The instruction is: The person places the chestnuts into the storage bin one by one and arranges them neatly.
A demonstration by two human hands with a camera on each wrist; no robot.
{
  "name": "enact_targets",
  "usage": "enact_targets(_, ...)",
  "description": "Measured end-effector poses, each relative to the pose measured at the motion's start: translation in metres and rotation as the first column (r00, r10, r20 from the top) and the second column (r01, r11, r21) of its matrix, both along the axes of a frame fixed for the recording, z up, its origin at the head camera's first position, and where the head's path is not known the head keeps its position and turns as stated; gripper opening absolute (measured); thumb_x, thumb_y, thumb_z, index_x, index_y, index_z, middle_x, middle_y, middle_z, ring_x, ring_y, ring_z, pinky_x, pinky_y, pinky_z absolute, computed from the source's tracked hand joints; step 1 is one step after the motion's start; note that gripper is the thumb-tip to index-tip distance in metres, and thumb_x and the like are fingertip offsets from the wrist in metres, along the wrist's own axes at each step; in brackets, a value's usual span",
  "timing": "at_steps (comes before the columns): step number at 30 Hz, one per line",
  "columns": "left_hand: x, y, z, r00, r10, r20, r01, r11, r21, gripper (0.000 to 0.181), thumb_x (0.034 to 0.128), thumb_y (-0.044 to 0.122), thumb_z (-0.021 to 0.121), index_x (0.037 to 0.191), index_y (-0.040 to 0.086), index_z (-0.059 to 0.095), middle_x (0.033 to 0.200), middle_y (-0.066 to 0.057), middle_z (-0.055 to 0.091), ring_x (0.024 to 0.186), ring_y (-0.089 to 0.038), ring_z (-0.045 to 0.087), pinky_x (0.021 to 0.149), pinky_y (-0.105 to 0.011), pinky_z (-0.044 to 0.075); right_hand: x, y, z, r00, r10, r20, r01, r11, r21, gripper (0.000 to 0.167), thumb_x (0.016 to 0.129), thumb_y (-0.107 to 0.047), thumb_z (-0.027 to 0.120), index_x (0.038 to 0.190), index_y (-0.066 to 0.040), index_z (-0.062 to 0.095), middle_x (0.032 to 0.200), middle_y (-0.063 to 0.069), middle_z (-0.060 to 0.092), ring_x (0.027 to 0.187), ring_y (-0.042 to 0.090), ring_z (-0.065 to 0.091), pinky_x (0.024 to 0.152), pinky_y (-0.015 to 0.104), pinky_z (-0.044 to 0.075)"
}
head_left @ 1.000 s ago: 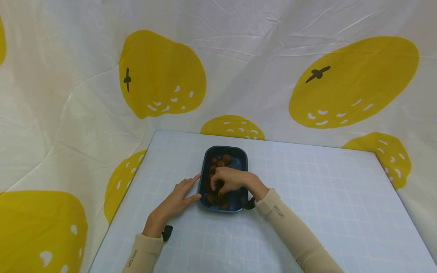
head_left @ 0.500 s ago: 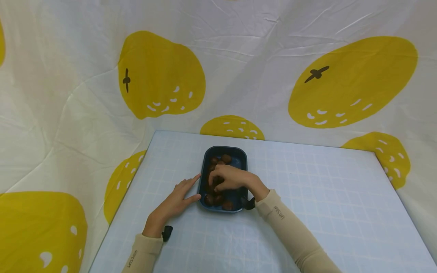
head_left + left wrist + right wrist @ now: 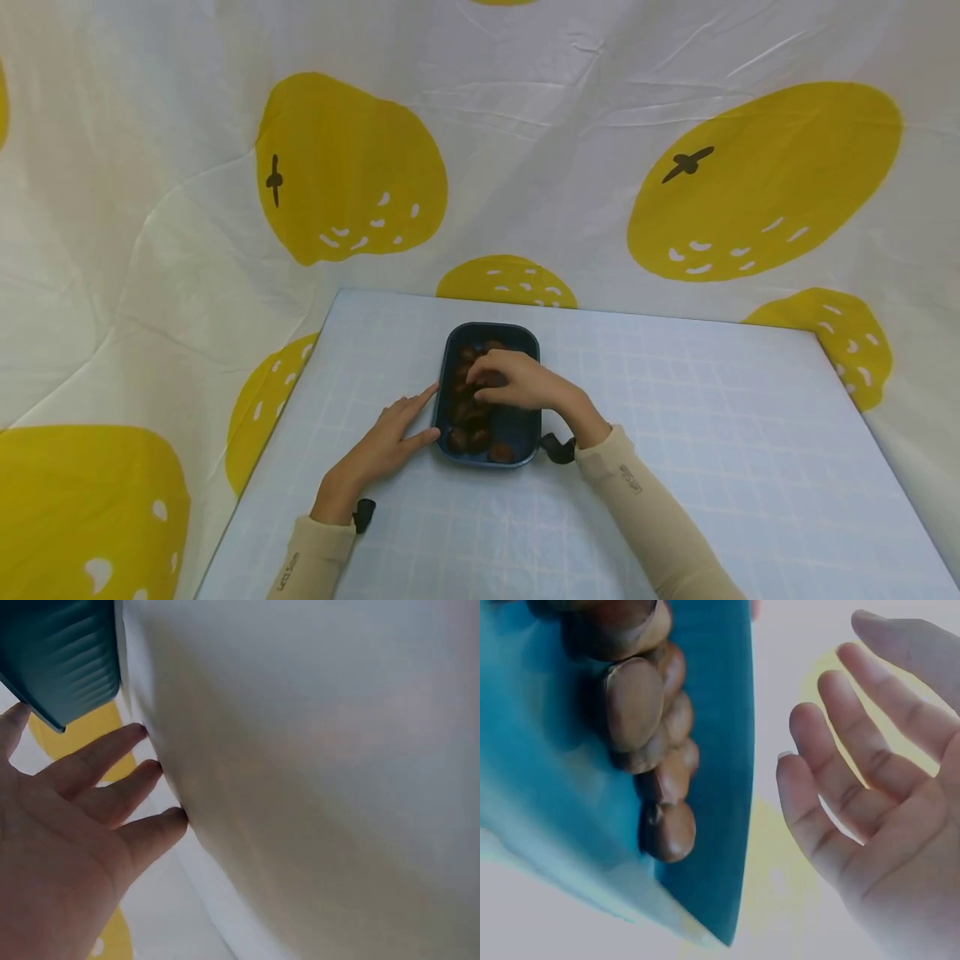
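Note:
A dark blue rectangular tray [image 3: 519, 429] stands on the table, with several glossy brown chestnuts [image 3: 477, 440] mostly along its left side. My left hand [image 3: 386, 437] lies at the tray's left wall, thumb and a fingertip against it. In the left wrist view, that hand [image 3: 71, 825] has its fingers spread beside the ribbed tray wall [image 3: 71, 656]. Above the chestnuts hovers my right hand [image 3: 528, 383], fingers loosely bent. The right wrist view has this hand [image 3: 892, 795] holding nothing, apart from the chestnuts [image 3: 634, 703] in the tray [image 3: 716, 787].
The table [image 3: 690, 433] wears a pale blue checked cover. Behind it and to the left hangs a white sheet [image 3: 540, 167] printed with large yellow fruit shapes. A black strap [image 3: 558, 450] hangs from the right wrist near the tray's right wall.
My right hand has lifted from among the chestnuts and shifted slightly away and right. Chestnuts near the front of the tray lie differently. My left hand stays at the tray wall.

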State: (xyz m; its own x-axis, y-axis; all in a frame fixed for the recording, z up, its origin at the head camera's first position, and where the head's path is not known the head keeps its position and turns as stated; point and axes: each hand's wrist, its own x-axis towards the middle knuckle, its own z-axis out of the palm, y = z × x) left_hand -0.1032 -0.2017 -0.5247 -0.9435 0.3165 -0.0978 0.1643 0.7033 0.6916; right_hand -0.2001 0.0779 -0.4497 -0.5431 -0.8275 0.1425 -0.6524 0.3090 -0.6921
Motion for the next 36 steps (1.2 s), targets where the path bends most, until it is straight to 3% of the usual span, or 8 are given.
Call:
enact_targets(5, 0.001, -0.001, 0.001, 0.999, -0.013, -0.05, 0.013, 1.0, -0.007, 0.075, 0.0958, 0.062, 0.054, 0.16, 0.037, 0.024, 0.159, -0.003, 0.034, 0.145, -0.034, 0.03, 0.113, -0.06, 0.026, 0.004, 0.013, 0.0, 0.999, -0.05, 0.015, 0.05, 0.997, -0.065, 0.026, 0.095, -0.016, 0.072, 0.119, -0.005, 0.068, 0.11, 0.008, 0.065, 0.097, 0.022, 0.062, 0.082, 0.045, 0.055)
enact_targets(12, 0.003, -0.001, 0.004, 0.994, -0.007, -0.106, 0.007, 1.0, -0.005, 0.067, 0.0981, 0.054, 0.057, 0.154, 0.021, 0.042, 0.152, -0.007, 0.044, 0.141, -0.031, 0.038, 0.112, -0.055, 0.032, 0.013, 0.033, 0.001, 0.986, -0.157, 0.064, 0.163, 0.981, -0.105, 0.025, 0.096, -0.018, 0.071, 0.12, -0.011, 0.068, 0.109, 0.006, 0.066, 0.097, 0.013, 0.061, 0.08, 0.034, 0.054)
enact_targets(18, 0.007, -0.002, 0.008, 0.989, 0.017, -0.15, -0.018, 1.0, -0.005, 0.055, 0.1006, 0.042, 0.06, 0.147, 0.014, 0.052, 0.146, -0.008, 0.051, 0.136, -0.031, 0.044, 0.11, -0.052, 0.036, 0.022, 0.054, -0.003, 0.971, -0.23, 0.061, 0.237, 0.96, -0.153, 0.023, 0.096, -0.02, 0.071, 0.119, -0.016, 0.068, 0.106, 0.0, 0.066, 0.094, 0.012, 0.06, 0.079, 0.036, 0.052)
enact_targets(22, 0.012, -0.003, 0.009, 0.981, 0.049, -0.186, -0.05, 0.999, -0.003, 0.049, 0.1004, 0.038, 0.062, 0.143, 0.013, 0.056, 0.142, -0.009, 0.055, 0.133, -0.031, 0.048, 0.108, -0.052, 0.039, 0.029, 0.071, -0.009, 0.955, -0.292, 0.053, 0.296, 0.939, -0.176, 0.023, 0.097, -0.018, 0.07, 0.119, -0.013, 0.069, 0.108, 0.005, 0.067, 0.093, 0.014, 0.061, 0.078, 0.036, 0.053)
enact_targets(27, 0.017, -0.002, 0.011, 0.97, 0.091, -0.224, -0.086, 0.996, 0.031, 0.045, 0.1002, 0.036, 0.063, 0.14, 0.016, 0.06, 0.139, -0.005, 0.058, 0.13, -0.028, 0.051, 0.105, -0.051, 0.042, 0.041, 0.092, -0.018, 0.919, -0.39, 0.062, 0.394, 0.9, -0.184, 0.023, 0.096, -0.017, 0.07, 0.118, -0.01, 0.07, 0.109, 0.001, 0.068, 0.092, 0.013, 0.062, 0.077, 0.035, 0.054)
enact_targets(32, 0.02, 0.0, 0.01, 0.956, 0.106, -0.273, -0.099, 0.994, 0.039, 0.042, 0.0999, 0.036, 0.064, 0.138, 0.017, 0.062, 0.135, -0.002, 0.061, 0.128, -0.025, 0.053, 0.104, -0.049, 0.044, 0.053, 0.113, -0.026, 0.869, -0.488, 0.086, 0.495, 0.847, -0.195, 0.02, 0.095, -0.017, 0.072, 0.115, -0.015, 0.07, 0.102, -0.007, 0.067, 0.09, 0.014, 0.061, 0.077, 0.032, 0.054)
enact_targets(36, 0.023, 0.003, 0.01, 0.949, 0.129, -0.286, -0.124, 0.992, 0.035, 0.041, 0.0996, 0.036, 0.064, 0.136, 0.017, 0.063, 0.133, -0.002, 0.063, 0.126, -0.025, 0.055, 0.103, -0.049, 0.045, 0.064, 0.129, -0.034, 0.827, -0.553, 0.097, 0.561, 0.804, -0.197, 0.02, 0.096, -0.016, 0.071, 0.116, -0.012, 0.07, 0.101, -0.005, 0.066, 0.091, 0.015, 0.06, 0.079, 0.03, 0.053)
